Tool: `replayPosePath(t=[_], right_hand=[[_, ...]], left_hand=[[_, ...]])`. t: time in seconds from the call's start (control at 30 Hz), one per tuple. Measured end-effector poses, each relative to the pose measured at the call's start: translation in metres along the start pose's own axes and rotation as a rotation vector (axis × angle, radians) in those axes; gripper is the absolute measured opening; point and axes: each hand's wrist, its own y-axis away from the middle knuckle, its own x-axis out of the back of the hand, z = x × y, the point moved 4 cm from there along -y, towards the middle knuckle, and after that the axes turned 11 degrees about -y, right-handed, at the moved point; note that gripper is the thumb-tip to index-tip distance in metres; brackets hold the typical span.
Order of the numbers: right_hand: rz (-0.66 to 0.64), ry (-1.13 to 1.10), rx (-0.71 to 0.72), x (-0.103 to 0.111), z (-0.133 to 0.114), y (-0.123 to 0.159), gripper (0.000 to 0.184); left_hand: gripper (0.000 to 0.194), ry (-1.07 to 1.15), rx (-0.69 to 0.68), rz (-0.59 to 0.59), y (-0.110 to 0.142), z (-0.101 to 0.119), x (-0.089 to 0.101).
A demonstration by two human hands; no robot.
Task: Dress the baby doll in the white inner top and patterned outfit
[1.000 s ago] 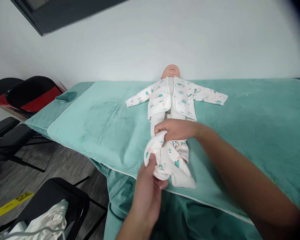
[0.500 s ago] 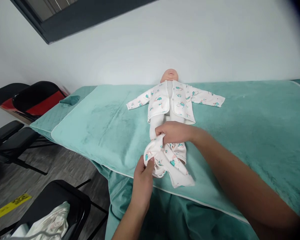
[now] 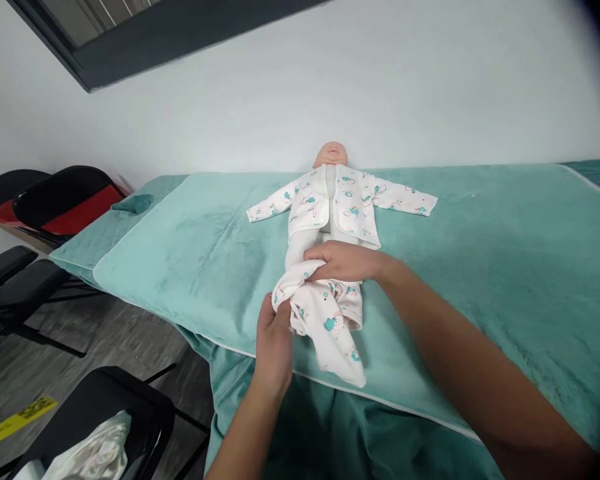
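Observation:
A baby doll (image 3: 331,154) lies on its back on the green bed cover, its head toward the wall. It wears an unfastened white printed jacket (image 3: 310,202) with both sleeves stretched out sideways. Matching baby pants (image 3: 325,320) are bunched around its lower legs, one pant leg hanging toward me. My left hand (image 3: 274,340) is closed on the left edge of the pants, thumb on top. With its fingers curled, my right hand (image 3: 343,261) grips the upper edge of the pants over the doll's legs. The doll's feet are hidden in the fabric.
The green-covered bed (image 3: 205,247) runs along a white wall. A black folding chair (image 3: 110,407) with crumpled white cloth (image 3: 95,450) on it stands at lower left. More black and red chairs (image 3: 70,200) are at the far left.
My left hand has pulled the pants' edge up and to the left. The loose pant leg now hangs straighter toward me. The whole view has shifted slightly.

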Motion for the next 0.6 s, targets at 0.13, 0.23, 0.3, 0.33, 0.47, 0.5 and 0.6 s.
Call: replayPosePath(t=[0.13, 0.23, 0.3, 0.33, 0.47, 0.5, 0.6], right_hand=[[0.035, -0.054, -0.016, 0.002, 0.002, 0.0, 0.036], [0.051, -0.074, -0.03, 0.004, 0.003, 0.0, 0.04], [0.06, -0.065, -0.028, 0.005, 0.003, 0.0, 0.041], [0.067, -0.057, -0.028, 0.006, 0.003, 0.0, 0.04], [0.118, 0.011, -0.052, 0.008, 0.002, -0.001, 0.033], [0.153, 0.039, -0.065, 0.009, 0.002, -0.001, 0.03], [0.287, 0.104, -0.091, 0.01, 0.004, -0.002, 0.022]], left_hand=[[0.022, -0.136, -0.146, 0.018, -0.032, 0.001, 0.0], [0.02, -0.191, -0.24, 0.047, -0.058, 0.006, 0.0], [0.018, -0.231, -0.299, 0.033, -0.075, 0.012, -0.001], [0.017, -0.252, -0.327, 0.018, -0.083, 0.015, -0.002], [0.014, -0.27, -0.368, -0.045, -0.107, 0.026, -0.005], [0.014, -0.259, -0.36, -0.048, -0.112, 0.027, -0.006], [0.015, -0.254, -0.349, -0.032, -0.125, 0.028, -0.007]])
